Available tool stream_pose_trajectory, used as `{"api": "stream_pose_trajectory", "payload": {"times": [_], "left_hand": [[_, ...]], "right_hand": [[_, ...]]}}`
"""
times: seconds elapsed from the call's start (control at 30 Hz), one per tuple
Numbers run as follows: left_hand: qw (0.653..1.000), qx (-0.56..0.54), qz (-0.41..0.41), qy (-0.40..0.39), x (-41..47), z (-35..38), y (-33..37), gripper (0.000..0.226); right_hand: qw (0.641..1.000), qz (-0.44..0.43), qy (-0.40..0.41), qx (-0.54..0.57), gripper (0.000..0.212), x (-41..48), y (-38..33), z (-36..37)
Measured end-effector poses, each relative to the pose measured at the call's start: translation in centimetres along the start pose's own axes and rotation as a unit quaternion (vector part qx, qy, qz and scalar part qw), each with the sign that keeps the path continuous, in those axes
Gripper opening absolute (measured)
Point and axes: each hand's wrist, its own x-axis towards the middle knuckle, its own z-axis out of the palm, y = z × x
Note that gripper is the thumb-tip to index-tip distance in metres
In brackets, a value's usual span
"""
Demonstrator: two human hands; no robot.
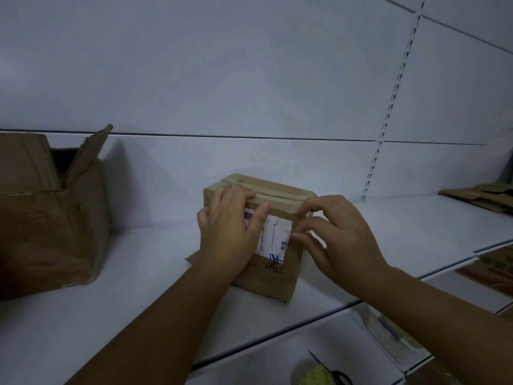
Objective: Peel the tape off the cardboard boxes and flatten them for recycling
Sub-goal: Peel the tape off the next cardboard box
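Note:
A small taped cardboard box (273, 276) stands on the white shelf (138, 287) in the middle, with a white shipping label (274, 237) on its near face and a slit along its top. My left hand (227, 234) grips the box's upper left corner, fingers over the top edge and thumb across the label. My right hand (338, 237) is at the upper right corner, its fingertips pinching at the clear tape (298, 215) there. Whether any tape has lifted is not clear.
A larger open cardboard box (50, 212) with raised flaps stands at the left of the shelf. Flattened cardboard (483, 197) lies at the far right. On a lower shelf are scissors (333, 372), a yellow-green object (316, 375) and a pale tray (388, 333).

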Motion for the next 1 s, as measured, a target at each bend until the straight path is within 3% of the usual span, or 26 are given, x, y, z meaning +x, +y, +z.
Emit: {"api": "stream_pose_trajectory", "payload": {"times": [0.17, 0.23, 0.4, 0.53, 0.7, 0.8, 0.9, 1.0], "left_hand": [[1.000, 0.005, 0.003, 0.001, 0.0, 0.1, -0.1, 0.044], [1.000, 0.006, 0.003, 0.001, 0.0, 0.1, -0.1, 0.044], [1.000, -0.002, -0.001, -0.003, -0.1, 0.0, 0.1, 0.046], [1.000, -0.004, -0.001, -0.003, -0.1, 0.0, 0.1, 0.045], [1.000, -0.002, 0.007, 0.000, -0.1, 0.1, -0.1, 0.042], [1.000, -0.006, 0.013, 0.005, 0.0, 0.2, -0.2, 0.042], [1.000, -0.003, 0.020, 0.014, 0.0, 0.3, -0.3, 0.052], [1.000, 0.009, 0.020, 0.021, 0.1, 0.4, -0.3, 0.056]], "right_hand": [[0.979, 0.139, -0.008, 0.150, 0.021, 0.8, -0.5, -0.5], [0.982, 0.118, -0.026, 0.145, 0.022, 0.9, -0.5, -1.0], [0.993, -0.001, -0.115, 0.006, 0.030, 0.0, 0.6, -1.3], [0.997, -0.015, -0.079, -0.003, 0.016, 0.2, 1.1, -1.0], [0.997, -0.017, -0.059, 0.041, 0.018, 0.4, 0.6, -0.3], [0.987, 0.055, -0.049, 0.141, 0.014, 0.7, 0.2, 0.0], [0.951, 0.167, -0.061, 0.253, 0.009, 1.3, -0.4, 0.1], [0.927, 0.204, -0.064, 0.308, 0.009, 1.8, -0.2, 0.0]]}}
